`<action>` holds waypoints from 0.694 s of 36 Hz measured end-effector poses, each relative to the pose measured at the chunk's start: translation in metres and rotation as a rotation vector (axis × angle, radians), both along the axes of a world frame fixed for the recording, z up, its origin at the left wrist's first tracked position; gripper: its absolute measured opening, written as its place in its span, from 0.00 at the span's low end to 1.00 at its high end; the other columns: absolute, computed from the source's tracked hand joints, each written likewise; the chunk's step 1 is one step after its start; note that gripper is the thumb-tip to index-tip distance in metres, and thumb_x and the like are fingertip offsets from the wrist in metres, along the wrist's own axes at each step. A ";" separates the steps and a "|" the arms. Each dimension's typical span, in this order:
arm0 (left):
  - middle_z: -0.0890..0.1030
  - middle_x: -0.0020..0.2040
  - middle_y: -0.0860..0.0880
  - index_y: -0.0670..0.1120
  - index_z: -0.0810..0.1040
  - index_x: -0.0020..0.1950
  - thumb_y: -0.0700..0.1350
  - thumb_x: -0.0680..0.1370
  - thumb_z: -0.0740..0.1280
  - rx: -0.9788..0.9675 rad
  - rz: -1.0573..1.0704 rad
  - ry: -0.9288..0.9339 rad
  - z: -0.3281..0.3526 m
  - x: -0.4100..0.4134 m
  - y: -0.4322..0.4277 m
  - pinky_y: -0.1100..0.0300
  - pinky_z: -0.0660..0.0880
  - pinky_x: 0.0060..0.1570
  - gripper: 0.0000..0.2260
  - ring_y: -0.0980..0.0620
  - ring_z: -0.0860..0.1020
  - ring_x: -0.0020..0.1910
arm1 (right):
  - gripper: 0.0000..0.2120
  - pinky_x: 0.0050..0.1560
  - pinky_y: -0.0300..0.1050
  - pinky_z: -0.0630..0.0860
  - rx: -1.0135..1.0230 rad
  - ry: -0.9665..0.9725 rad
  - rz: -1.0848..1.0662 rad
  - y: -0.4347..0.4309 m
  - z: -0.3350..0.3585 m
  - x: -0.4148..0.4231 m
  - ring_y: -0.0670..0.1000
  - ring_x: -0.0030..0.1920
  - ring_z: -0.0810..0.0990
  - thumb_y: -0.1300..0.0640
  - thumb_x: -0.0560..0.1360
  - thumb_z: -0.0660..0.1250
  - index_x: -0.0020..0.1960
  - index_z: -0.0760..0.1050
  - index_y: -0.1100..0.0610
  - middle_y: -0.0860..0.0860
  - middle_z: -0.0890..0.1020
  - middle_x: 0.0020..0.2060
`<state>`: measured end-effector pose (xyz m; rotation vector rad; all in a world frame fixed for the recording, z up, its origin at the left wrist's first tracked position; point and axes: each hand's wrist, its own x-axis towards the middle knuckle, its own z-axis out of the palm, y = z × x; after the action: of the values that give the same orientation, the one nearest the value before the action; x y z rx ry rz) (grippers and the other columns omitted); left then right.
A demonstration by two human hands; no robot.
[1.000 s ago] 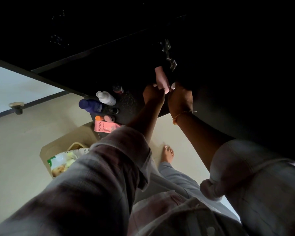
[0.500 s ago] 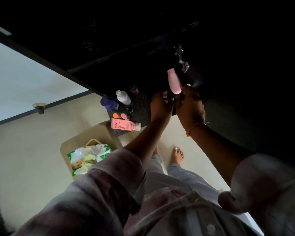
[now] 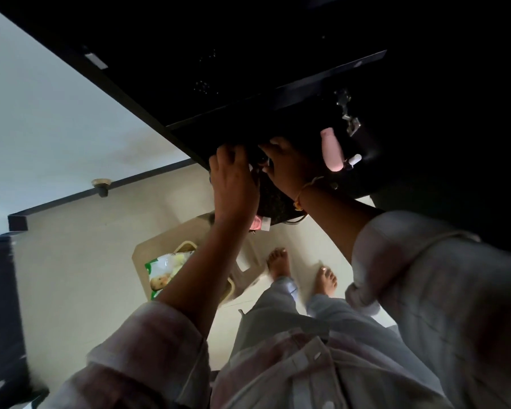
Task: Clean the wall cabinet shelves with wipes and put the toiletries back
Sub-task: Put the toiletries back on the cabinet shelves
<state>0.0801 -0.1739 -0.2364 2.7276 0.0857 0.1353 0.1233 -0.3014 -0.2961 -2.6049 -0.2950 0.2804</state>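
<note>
A pink bottle (image 3: 331, 152) stands alone on the dark cabinet shelf (image 3: 363, 184), with a small white-capped item (image 3: 355, 159) beside it. Both my hands are to its left, over the group of toiletries on the speckled dark ledge (image 3: 275, 206). My left hand (image 3: 233, 184) covers that group with curled fingers. My right hand (image 3: 286, 166) reaches in beside it, fingertips at a small dark item. What either hand holds is hidden. Only the end of a pink tube (image 3: 261, 224) shows below my left wrist.
A green-and-white wipes pack (image 3: 164, 270) lies on a beige stool (image 3: 148, 252) on the floor below. A metal hinge (image 3: 348, 116) sits above the pink bottle. A dark shelf board (image 3: 278, 95) runs overhead. My bare feet (image 3: 281, 262) stand on the pale floor.
Both hands have left the pink bottle, which now stands by itself, and have moved left onto the group of toiletries. The camera has tilted further down and left.
</note>
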 end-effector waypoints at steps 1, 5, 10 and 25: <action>0.71 0.64 0.40 0.43 0.72 0.68 0.42 0.73 0.72 0.013 -0.028 0.025 0.000 0.002 0.002 0.54 0.70 0.57 0.24 0.40 0.70 0.60 | 0.24 0.67 0.49 0.71 -0.012 0.009 0.012 0.002 -0.003 0.002 0.56 0.69 0.69 0.56 0.79 0.63 0.74 0.64 0.49 0.54 0.64 0.73; 0.74 0.62 0.40 0.41 0.74 0.66 0.39 0.75 0.70 0.012 -0.071 0.113 0.002 0.009 0.007 0.51 0.73 0.55 0.19 0.40 0.72 0.60 | 0.20 0.66 0.45 0.69 -0.043 -0.002 0.066 0.006 -0.013 0.009 0.54 0.67 0.71 0.57 0.81 0.58 0.72 0.67 0.49 0.53 0.67 0.72; 0.77 0.61 0.41 0.42 0.76 0.64 0.37 0.77 0.66 -0.021 -0.068 0.163 0.002 0.015 0.012 0.57 0.72 0.53 0.15 0.43 0.74 0.61 | 0.19 0.57 0.56 0.77 -0.071 0.006 -0.024 0.013 -0.011 0.010 0.59 0.61 0.76 0.58 0.79 0.62 0.69 0.70 0.51 0.55 0.73 0.65; 0.81 0.53 0.43 0.42 0.78 0.58 0.41 0.79 0.66 -0.068 -0.173 0.171 0.007 0.034 -0.005 0.62 0.71 0.47 0.09 0.47 0.79 0.53 | 0.20 0.51 0.51 0.80 0.117 -0.005 -0.376 -0.030 -0.012 -0.022 0.57 0.53 0.82 0.53 0.75 0.69 0.64 0.74 0.59 0.57 0.79 0.58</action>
<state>0.1141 -0.1788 -0.2290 2.6584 -0.0955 -0.1475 0.1010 -0.3313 -0.3077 -2.4820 0.1727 0.1205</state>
